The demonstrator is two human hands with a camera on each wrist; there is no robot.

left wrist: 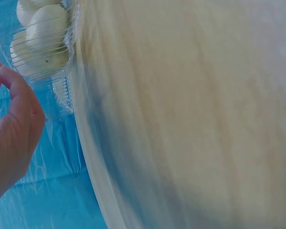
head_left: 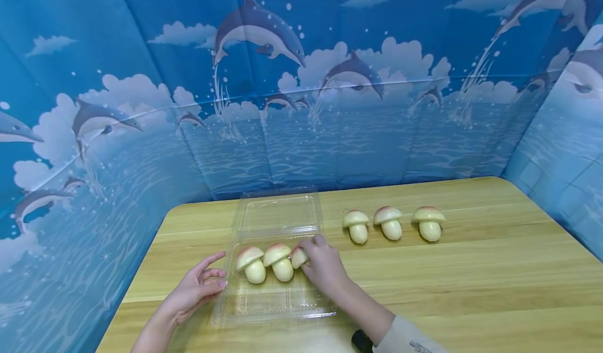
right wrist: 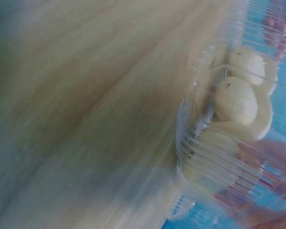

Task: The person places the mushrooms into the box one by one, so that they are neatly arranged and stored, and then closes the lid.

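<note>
A clear plastic clamshell container (head_left: 275,303) lies with its lid (head_left: 278,212) folded back on the wooden table. Inside it, side by side, sit a left mushroom (head_left: 255,271) and a middle mushroom (head_left: 283,269), cream-coloured with reddish cap tops. My right hand (head_left: 325,268) pinches a third mushroom (head_left: 299,257) at the right end of this row; the hand covers most of it. Through the ribbed wall in the right wrist view, that mushroom (right wrist: 209,157) shows beside the fingers. My left hand (head_left: 195,290) is at the container's left edge, fingers apart, holding nothing.
To the right of the container a row of three more mushrooms stands on the table: the near-left one (head_left: 358,226), a middle one (head_left: 390,223) and a right one (head_left: 429,223). A dolphin-printed blue curtain (head_left: 292,149) hangs behind the table (head_left: 471,290). A black object (head_left: 361,341) is by the right sleeve.
</note>
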